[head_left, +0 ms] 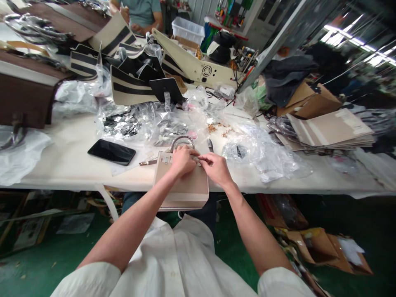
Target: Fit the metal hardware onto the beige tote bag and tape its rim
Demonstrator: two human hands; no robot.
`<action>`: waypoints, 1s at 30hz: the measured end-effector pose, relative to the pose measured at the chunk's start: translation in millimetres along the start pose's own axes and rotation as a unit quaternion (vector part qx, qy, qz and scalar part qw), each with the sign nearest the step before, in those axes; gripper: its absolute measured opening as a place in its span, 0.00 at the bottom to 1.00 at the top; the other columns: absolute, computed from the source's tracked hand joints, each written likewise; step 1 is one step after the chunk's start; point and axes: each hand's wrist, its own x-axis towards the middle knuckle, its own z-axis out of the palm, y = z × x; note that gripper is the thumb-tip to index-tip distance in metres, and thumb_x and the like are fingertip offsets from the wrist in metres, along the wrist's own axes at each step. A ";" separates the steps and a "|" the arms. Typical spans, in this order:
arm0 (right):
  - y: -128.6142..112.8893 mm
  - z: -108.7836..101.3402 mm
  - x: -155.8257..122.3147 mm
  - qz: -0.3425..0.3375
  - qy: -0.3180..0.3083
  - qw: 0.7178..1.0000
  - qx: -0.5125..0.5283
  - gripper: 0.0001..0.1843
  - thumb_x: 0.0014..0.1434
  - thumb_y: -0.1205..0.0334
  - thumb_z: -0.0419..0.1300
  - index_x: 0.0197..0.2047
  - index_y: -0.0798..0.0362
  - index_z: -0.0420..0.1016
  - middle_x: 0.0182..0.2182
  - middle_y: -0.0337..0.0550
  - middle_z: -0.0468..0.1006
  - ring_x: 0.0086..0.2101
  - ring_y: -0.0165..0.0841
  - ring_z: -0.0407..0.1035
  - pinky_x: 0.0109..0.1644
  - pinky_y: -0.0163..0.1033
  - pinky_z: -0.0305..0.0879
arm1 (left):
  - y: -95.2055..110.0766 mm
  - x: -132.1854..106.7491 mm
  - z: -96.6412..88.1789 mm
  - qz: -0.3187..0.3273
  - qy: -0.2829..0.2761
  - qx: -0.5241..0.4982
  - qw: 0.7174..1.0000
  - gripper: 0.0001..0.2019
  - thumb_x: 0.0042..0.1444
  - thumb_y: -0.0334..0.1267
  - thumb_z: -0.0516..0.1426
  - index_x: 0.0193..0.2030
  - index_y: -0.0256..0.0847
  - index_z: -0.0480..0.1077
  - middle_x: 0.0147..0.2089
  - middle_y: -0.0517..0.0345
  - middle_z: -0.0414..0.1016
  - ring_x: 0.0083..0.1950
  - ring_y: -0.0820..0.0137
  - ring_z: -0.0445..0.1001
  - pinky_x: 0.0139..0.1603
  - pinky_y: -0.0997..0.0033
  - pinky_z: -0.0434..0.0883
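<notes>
A small beige handbag point(182, 187) lies at the table's front edge, partly overhanging it, with its curved handle point(182, 140) pointing away from me. My left hand point(185, 160) rests across the upper part of the bag, fingers bent and pressed together near its top right corner. Close beside it, my right hand point(217, 168) pinches at that same corner; the small part between its fingertips is hidden. A strap end with a metal clasp point(147, 163) sticks out left of the bag. Just beyond my right hand lies a dark-tipped tool point(210, 144).
A black phone point(111, 152) lies to the left. Plastic bags of metal parts point(123, 123), gold-coloured fittings point(216, 128) and clear wrapping point(260, 152) spread beyond the handbag. Beige panels point(331, 128) are stacked right; brown bags point(24, 90) stand left. Another person point(140, 16) sits opposite.
</notes>
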 end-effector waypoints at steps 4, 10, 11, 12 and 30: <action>6.4 3.4 -2.4 0.000 -0.003 1.000 -0.018 0.10 0.72 0.64 0.65 0.49 0.48 0.89 0.44 0.46 0.86 0.39 0.38 0.79 0.45 0.43 0.75 | 0.6 -0.2 -0.3 -0.001 -0.002 0.004 1.000 0.16 0.63 0.39 0.65 0.54 0.54 0.90 0.56 0.49 0.84 0.63 0.47 0.74 0.68 0.48 0.69; 10.5 7.1 -5.6 -0.003 -0.002 0.999 -0.033 0.11 0.74 0.64 0.64 0.52 0.49 0.89 0.43 0.46 0.82 0.38 0.37 0.77 0.44 0.42 0.74 | -1.9 0.5 1.4 0.002 -0.007 -0.002 1.000 0.16 0.63 0.40 0.65 0.55 0.55 0.90 0.58 0.49 0.84 0.64 0.46 0.74 0.69 0.48 0.70; 10.7 7.6 -6.3 -0.003 0.000 1.000 -0.031 0.11 0.74 0.64 0.64 0.52 0.49 0.89 0.43 0.46 0.82 0.37 0.36 0.77 0.44 0.41 0.74 | -2.1 0.6 1.4 0.001 -0.007 -0.002 1.000 0.16 0.63 0.40 0.65 0.55 0.55 0.89 0.58 0.50 0.84 0.64 0.46 0.74 0.69 0.47 0.69; 10.8 8.1 -7.1 -0.004 0.003 1.000 -0.028 0.11 0.74 0.63 0.64 0.53 0.49 0.89 0.43 0.46 0.81 0.37 0.36 0.77 0.43 0.41 0.75 | -2.3 0.8 1.3 0.001 -0.008 -0.003 1.000 0.17 0.63 0.40 0.65 0.56 0.55 0.89 0.59 0.50 0.84 0.64 0.46 0.74 0.69 0.47 0.70; 9.7 15.2 -15.3 -0.020 0.034 0.998 -0.043 0.15 0.77 0.60 0.60 0.55 0.48 0.90 0.45 0.49 0.82 0.45 0.42 0.79 0.52 0.45 0.77 | -1.6 5.5 -4.8 -0.011 -0.017 -0.016 1.000 0.17 0.57 0.42 0.70 0.54 0.56 0.90 0.61 0.54 0.86 0.68 0.46 0.76 0.74 0.49 0.69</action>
